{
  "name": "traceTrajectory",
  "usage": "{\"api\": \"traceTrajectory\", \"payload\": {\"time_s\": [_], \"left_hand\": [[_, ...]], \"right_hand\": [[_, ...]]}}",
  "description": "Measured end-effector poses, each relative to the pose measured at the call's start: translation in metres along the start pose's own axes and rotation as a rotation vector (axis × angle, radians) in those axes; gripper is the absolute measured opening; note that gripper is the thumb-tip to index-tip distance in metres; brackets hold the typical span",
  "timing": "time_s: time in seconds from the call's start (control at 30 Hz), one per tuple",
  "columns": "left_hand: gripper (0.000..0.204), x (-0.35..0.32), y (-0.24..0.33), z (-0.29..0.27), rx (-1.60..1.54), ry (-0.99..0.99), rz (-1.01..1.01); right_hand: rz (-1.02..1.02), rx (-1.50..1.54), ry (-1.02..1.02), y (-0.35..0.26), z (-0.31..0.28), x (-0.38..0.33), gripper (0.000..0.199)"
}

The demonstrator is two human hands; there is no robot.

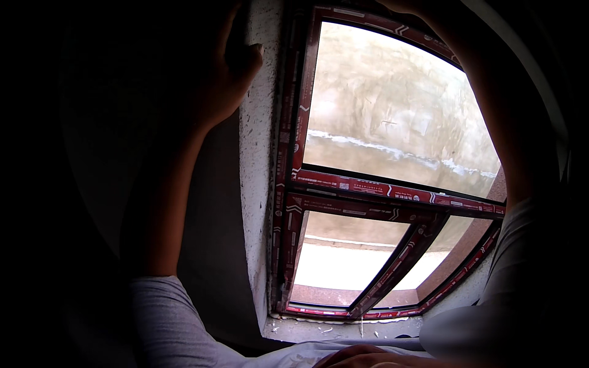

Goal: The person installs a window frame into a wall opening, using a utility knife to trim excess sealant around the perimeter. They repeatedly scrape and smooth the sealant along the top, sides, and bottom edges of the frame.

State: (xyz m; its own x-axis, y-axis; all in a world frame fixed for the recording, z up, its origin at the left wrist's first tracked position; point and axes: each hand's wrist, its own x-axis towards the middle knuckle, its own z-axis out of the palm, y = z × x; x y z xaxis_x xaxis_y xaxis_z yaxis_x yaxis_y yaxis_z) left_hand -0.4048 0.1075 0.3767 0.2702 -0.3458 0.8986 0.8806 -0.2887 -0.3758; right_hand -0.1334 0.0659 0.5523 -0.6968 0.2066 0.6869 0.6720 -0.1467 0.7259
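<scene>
The left hand (230, 76) is raised against the corner of the rough plastered wall edge (254, 184), its grip curled round a small dark object whose kind cannot be made out in the shadow; the thumb lies on the plaster face. The window frame (288, 184), dark with red protective film, stands just beside this hand, to its right, its near upright running top to bottom of the view. The left hand is the nearer to that upright. The right hand (408, 6) reaches to the top rail of the frame and is cut off by the upper edge of the picture, so whether its grip is closed or open cannot be told. Only the forearm crossing the glass pane (380, 110) is visible. The sill (331, 331) carries small debris. The left side of the view is too dark to read.
</scene>
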Motion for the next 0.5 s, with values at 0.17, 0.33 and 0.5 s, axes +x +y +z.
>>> {"api": "traceTrajectory", "payload": {"time_s": [0.17, 0.33, 0.5], "left_hand": [[0.068, -0.002, 0.0, 0.003, 0.038, 0.03, 0.022], [0.069, -0.002, 0.001, 0.01, -0.035, 0.059, 0.032], [0.07, -0.005, -0.003, 0.009, 0.01, 0.073, 0.035]], "right_hand": [[-0.059, -0.249, -0.148, -0.014, 0.003, 0.041, 0.044], [-0.065, -0.25, -0.228, -0.017, -0.022, 0.047, 0.033], [-0.04, -0.286, -0.276, -0.036, -0.031, 0.058, 0.024]]}}
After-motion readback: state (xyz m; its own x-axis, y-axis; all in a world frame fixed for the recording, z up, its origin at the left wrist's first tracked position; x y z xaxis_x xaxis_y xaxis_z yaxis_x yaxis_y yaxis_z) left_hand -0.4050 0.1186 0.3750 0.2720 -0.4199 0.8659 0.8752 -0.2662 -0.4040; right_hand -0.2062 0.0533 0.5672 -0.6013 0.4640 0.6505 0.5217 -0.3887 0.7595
